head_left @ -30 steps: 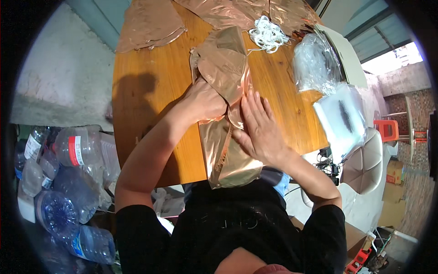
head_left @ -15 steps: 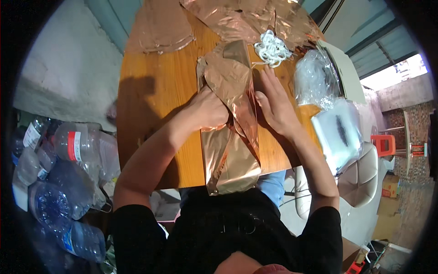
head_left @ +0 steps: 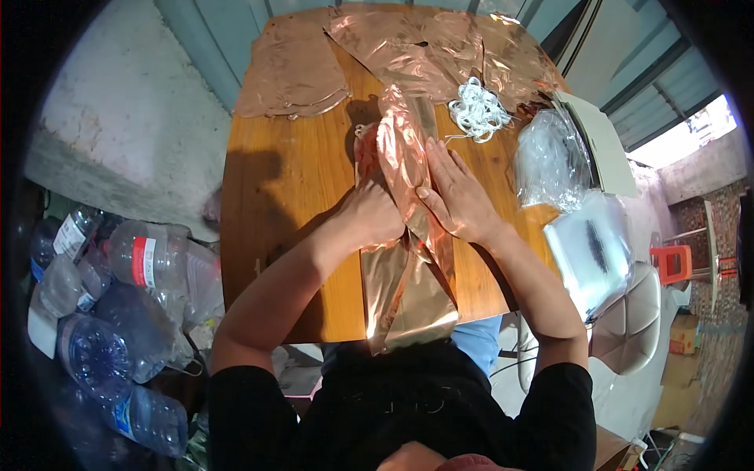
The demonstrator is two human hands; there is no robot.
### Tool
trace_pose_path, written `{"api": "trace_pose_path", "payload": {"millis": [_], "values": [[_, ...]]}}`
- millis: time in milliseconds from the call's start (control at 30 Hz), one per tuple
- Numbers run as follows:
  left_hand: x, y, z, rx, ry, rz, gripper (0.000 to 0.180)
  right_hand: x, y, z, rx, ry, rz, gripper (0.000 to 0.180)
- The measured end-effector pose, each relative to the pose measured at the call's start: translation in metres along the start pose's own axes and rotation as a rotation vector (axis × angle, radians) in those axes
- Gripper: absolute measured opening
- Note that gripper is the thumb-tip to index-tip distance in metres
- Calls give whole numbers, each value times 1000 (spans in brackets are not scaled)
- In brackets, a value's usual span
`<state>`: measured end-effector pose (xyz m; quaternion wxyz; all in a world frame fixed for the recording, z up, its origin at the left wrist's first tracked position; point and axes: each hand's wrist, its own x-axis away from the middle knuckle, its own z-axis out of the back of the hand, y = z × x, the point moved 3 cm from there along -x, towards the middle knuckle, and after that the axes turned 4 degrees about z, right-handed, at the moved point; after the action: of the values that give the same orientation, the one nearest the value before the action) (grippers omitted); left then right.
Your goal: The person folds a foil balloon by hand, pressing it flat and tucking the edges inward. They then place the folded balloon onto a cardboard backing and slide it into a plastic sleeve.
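A flat rose-gold foil balloon [head_left: 408,294] lies lengthwise in front of me, its near end hanging past the table's front edge. Its far part is folded and crumpled into a raised flap. My left hand [head_left: 375,216] is curled closed on the foil at mid-length, its fingers partly hidden under the fold. Flat and stretched out, my right hand [head_left: 463,200] rests along the right side of the flap, fingertips pointing away from me and thumb touching the foil.
More flat rose-gold foil pieces [head_left: 294,74] cover the far side of the wooden table [head_left: 259,228]. A tangle of white ribbon [head_left: 477,110] lies beyond my right hand. Clear plastic bags [head_left: 550,161] sit at the right edge, near a padded seat [head_left: 628,326]. Plastic bottles [head_left: 94,353] crowd the left.
The foil's far part has gone from lying flatter to standing up as a narrow flap. My right hand has moved left onto it from the tabletop. The whole view has shifted slightly.
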<state>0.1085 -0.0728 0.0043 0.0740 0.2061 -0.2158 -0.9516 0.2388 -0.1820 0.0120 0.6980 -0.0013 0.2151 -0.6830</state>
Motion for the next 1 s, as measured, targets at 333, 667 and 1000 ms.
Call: {"api": "trace_pose_path", "payload": {"millis": [333,667,1000], "values": [[3,-21,35,427,677,217,57,-1,-5,3,172,-63,64,71],[6,7,-2,-105,37,162,53,-2,2,6,-117,-38,17,55],[10,12,-3,-148,63,116,52,-28,41,2,97,-66,68,52]]}}
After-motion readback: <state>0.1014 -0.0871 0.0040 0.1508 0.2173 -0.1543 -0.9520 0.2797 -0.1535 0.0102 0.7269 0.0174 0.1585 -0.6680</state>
